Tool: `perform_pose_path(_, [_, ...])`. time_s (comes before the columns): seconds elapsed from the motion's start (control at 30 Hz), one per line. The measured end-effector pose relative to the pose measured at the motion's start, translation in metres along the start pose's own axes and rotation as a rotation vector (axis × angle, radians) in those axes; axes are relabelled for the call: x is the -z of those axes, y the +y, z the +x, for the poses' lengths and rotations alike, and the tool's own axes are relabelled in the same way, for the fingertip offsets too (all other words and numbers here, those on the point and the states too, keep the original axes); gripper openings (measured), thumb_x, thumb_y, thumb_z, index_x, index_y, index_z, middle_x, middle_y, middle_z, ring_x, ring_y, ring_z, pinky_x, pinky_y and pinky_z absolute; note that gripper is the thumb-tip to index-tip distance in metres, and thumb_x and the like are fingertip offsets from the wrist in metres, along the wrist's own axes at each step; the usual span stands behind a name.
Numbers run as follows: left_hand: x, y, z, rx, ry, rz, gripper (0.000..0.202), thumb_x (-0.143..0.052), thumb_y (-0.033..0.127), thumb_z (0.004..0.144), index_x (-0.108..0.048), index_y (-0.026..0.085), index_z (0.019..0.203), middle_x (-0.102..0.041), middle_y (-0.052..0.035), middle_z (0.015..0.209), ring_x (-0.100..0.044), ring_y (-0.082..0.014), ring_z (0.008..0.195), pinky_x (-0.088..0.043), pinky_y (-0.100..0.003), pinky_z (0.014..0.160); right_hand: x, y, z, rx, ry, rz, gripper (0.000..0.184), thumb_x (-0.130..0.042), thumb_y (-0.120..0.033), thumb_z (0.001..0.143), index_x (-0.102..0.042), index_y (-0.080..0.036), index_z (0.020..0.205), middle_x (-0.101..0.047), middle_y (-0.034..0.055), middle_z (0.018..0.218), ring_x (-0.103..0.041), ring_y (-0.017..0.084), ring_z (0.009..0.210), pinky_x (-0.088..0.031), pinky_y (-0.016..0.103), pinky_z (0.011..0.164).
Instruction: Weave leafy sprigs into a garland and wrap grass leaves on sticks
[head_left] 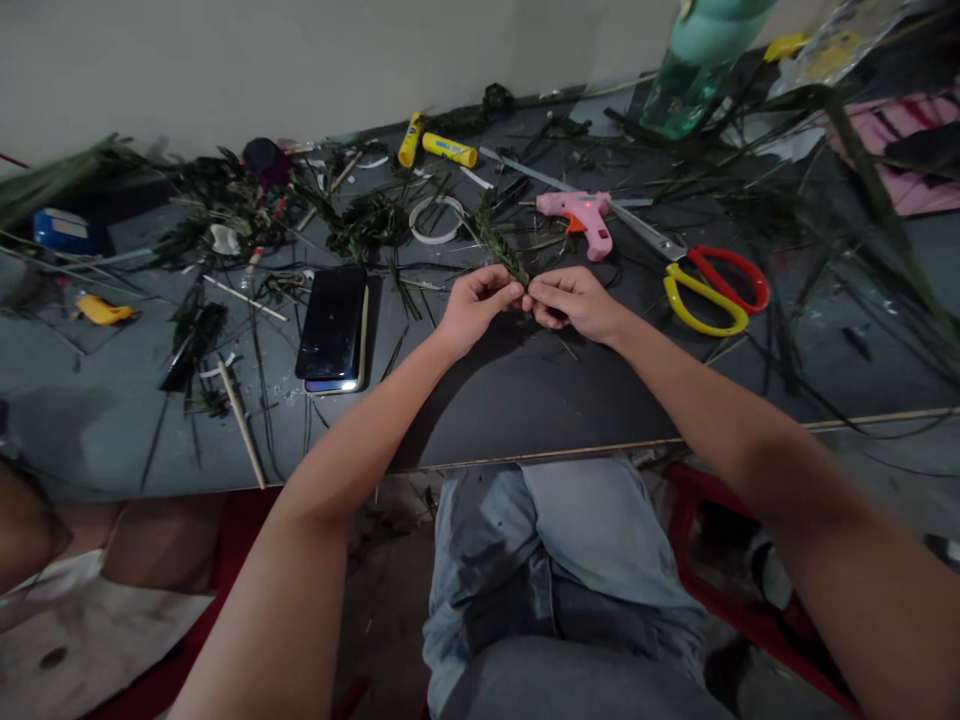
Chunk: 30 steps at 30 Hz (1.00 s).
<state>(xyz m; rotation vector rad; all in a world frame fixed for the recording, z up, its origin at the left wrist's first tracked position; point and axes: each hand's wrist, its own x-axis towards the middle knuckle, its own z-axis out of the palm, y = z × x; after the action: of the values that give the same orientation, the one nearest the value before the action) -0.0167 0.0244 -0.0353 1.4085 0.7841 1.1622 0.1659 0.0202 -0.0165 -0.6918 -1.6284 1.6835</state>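
Observation:
A dark green braided strip of leaf [501, 243] is pinched at its near end between my two hands, over the dark table [480, 410]. My left hand [480, 305] closes thumb and fingers on it from the left. From the right, my right hand [571, 302] grips the same end, its fingertips almost touching the left ones. The strip's far end points up and away, toward a white tape ring [436, 220]. Just beyond my right hand lies a pink glue gun [581, 212] with a small red light. What the fingertips cover is hidden.
Scissors with red and yellow handles [705, 300] lie to the right. Two stacked phones [334, 325] lie at left, near a wooden stick [241, 425]. Yellow glue sticks [448, 149] and a green bottle [690, 80] stand farther back. Leaf scraps litter the table. Another person's legs [161, 545] show lower left.

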Motion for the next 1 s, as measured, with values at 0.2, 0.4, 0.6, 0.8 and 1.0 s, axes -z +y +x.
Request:
perform_pose_path(0.2, [0.001,0.001,0.000,0.028,-0.078,-0.014,0.053,-0.079,0.069,0.070,-0.066,0.018,0.076,-0.063,0.0024,0.061,-0.055,-0.0077,0.058,-0.043,-0.022,0.059,-0.004,0.003,0.001,-0.013,-0.072,0.081,0.057,-0.072,-0.069,0.081,-0.056,-0.014,0.078,-0.048,-0.0057,0.047,-0.035,0.003,0.039,-0.024,0.018,0.039])
perform_pose_path(0.4, [0.000,-0.003,0.000,0.026,-0.019,-0.010,0.053,-0.078,0.070,0.072,-0.061,0.020,0.075,-0.061,0.0026,0.063,-0.054,-0.0089,0.059,-0.044,-0.024,0.060,-0.001,0.003,0.001,-0.101,0.073,0.048,0.059,-0.067,-0.074,0.079,-0.059,-0.016,0.079,-0.052,-0.0026,0.052,-0.039,0.005,0.038,-0.020,0.020,0.035])
perform_pose_path(0.6, [-0.002,0.001,-0.002,0.006,0.052,0.047,0.052,-0.079,0.068,0.071,-0.061,0.018,0.070,-0.057,0.0027,0.059,-0.055,-0.0096,0.057,-0.046,-0.025,0.059,-0.003,-0.003,-0.003,0.117,0.380,-0.277,0.032,-0.073,-0.044,0.077,-0.059,-0.017,0.068,-0.049,-0.0027,0.050,-0.041,0.006,0.044,-0.030,0.021,0.043])
perform_pose_path(0.8, [-0.002,0.001,-0.003,-0.003,0.048,0.066,0.054,-0.075,0.071,0.073,-0.069,0.018,0.078,-0.062,0.0008,0.063,-0.057,-0.0102,0.060,-0.043,-0.024,0.056,-0.007,-0.004,-0.005,0.100,0.344,-0.383,0.033,-0.075,-0.046,0.074,-0.063,-0.017,0.067,-0.051,-0.0016,0.052,-0.041,0.008,0.049,-0.029,0.024,0.047])
perform_pose_path(1.0, [-0.001,-0.001,-0.002,0.008,0.056,0.028,0.057,-0.077,0.074,0.068,-0.070,0.017,0.072,-0.062,0.0012,0.059,-0.056,-0.0086,0.056,-0.043,-0.023,0.054,-0.008,0.006,0.000,0.068,0.385,-0.378,0.040,-0.082,-0.051,0.072,-0.061,-0.018,0.080,-0.049,-0.0029,0.057,-0.038,0.008,0.052,-0.027,0.024,0.048])
